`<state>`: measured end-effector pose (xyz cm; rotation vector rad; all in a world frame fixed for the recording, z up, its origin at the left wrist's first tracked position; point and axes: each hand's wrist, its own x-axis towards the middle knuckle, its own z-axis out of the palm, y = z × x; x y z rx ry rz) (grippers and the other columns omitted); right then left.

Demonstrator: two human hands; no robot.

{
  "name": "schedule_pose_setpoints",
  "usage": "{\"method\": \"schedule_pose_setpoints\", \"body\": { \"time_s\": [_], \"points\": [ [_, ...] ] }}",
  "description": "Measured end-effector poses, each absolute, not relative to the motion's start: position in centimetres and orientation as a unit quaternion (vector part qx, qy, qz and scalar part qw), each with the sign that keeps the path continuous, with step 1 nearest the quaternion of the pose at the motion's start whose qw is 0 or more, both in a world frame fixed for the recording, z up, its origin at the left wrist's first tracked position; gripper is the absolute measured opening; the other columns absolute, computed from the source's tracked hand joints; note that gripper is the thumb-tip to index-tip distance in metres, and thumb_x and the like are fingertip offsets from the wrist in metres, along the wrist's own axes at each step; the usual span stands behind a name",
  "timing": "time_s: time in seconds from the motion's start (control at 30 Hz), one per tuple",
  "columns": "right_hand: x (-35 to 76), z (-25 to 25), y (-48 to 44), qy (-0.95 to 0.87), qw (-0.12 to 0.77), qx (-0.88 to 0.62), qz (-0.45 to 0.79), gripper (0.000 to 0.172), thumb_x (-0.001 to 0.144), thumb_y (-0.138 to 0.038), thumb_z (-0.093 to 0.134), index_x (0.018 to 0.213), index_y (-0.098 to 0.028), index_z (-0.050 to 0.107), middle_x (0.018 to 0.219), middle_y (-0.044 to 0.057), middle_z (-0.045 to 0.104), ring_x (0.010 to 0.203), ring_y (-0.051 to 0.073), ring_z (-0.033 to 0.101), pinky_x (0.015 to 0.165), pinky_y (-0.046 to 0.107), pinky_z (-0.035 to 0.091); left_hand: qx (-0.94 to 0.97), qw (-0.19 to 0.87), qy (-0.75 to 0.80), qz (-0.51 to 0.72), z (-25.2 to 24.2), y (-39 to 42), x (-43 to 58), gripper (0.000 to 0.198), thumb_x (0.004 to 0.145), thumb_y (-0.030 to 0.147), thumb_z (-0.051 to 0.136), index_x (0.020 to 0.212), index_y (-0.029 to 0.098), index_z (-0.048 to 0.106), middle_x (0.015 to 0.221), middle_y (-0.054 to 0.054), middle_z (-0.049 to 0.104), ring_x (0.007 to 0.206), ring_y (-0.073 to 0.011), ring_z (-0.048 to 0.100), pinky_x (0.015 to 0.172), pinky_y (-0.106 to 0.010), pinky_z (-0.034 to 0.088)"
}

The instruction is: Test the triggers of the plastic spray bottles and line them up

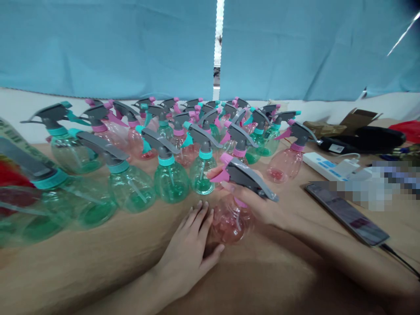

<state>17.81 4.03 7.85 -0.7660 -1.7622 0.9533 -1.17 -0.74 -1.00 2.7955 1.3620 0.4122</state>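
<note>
Fingers of the right hand point(254, 201) wrap around the neck point(240, 202) of a pink bottle point(228, 223), just under its grey spray top point(245, 175). The left hand point(187, 245) has its fingers a little apart, right beside the bottle; I can't tell if they touch it. The bottle is between the hands, in front of the green bottles point(172, 186). It looks light, and its smooth, thin plastic could be slippery and bend. The neck looks stiffer, so it seems the best place to hold.
</note>
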Motion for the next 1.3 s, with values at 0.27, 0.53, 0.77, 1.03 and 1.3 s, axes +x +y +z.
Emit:
{"method": "schedule_pose_setpoints", "body": {
  "time_s": [0.27,0.53,0.77,1.03,1.3],
  "points": [
    [18.2,6.3,4.5,-0.723,0.476,-0.294,0.406,0.021,0.086,-0.022,0.055,0.104,-0.026,0.064,0.078,-0.001,0.062,0.080,0.017,0.060,0.080,0.035,0.050,0.891,0.005,0.435,0.132,-0.8,-0.8,-1.1,0.063,0.091,0.048,0.050,0.138,0.008,0.041,0.145,-0.019,0.041,0.135,-0.0322,0.036,0.107,-0.049,0.035],
    [18.2,6.4,4.5,-0.722,0.472,-0.310,0.401,0.025,0.084,-0.020,0.055,0.106,-0.027,0.062,0.070,-0.003,0.053,0.060,0.014,0.048,0.060,0.029,0.045,0.891,0.010,0.437,0.123,-0.7,-0.8,-1.0,0.065,0.091,0.049,0.049,0.137,0.005,0.041,0.144,-0.021,0.042,0.135,-0.0327,0.035,0.107,-0.049,0.034],
    [18.2,6.8,4.3,-0.726,0.462,-0.314,0.400,0.026,0.084,-0.022,0.056,0.109,-0.027,0.062,0.074,-0.002,0.057,0.060,0.013,0.049,0.063,0.029,0.047,0.891,0.014,0.436,0.129,-0.8,-0.7,-1.0,0.063,0.091,0.048,0.049,0.138,0.006,0.041,0.145,-0.020,0.041,0.136,-0.0333,0.034,0.108,-0.049,0.033],
    [18.3,6.3,4.5,-0.728,0.464,-0.306,0.401,0.032,0.085,-0.023,0.055,0.116,-0.027,0.061,0.078,-0.001,0.060,0.066,0.015,0.054,0.068,0.031,0.049,0.891,0.017,0.437,0.125,-0.6,-0.8,-1.0,0.064,0.092,0.049,0.048,0.137,0.004,0.041,0.144,-0.021,0.041,0.135,-0.0339,0.035,0.106,-0.051,0.035],
    [18.2,6.5,4.5,-0.729,0.475,-0.292,0.397,0.032,0.084,-0.026,0.058,0.116,-0.027,0.061,0.085,0.000,0.066,0.077,0.017,0.060,0.073,0.033,0.050,0.891,0.007,0.441,0.105,-0.4,-0.8,-0.9,0.065,0.091,0.048,0.050,0.138,0.003,0.041,0.144,-0.021,0.041,0.135,-0.0330,0.036,0.108,-0.049,0.034]
  ]
}}
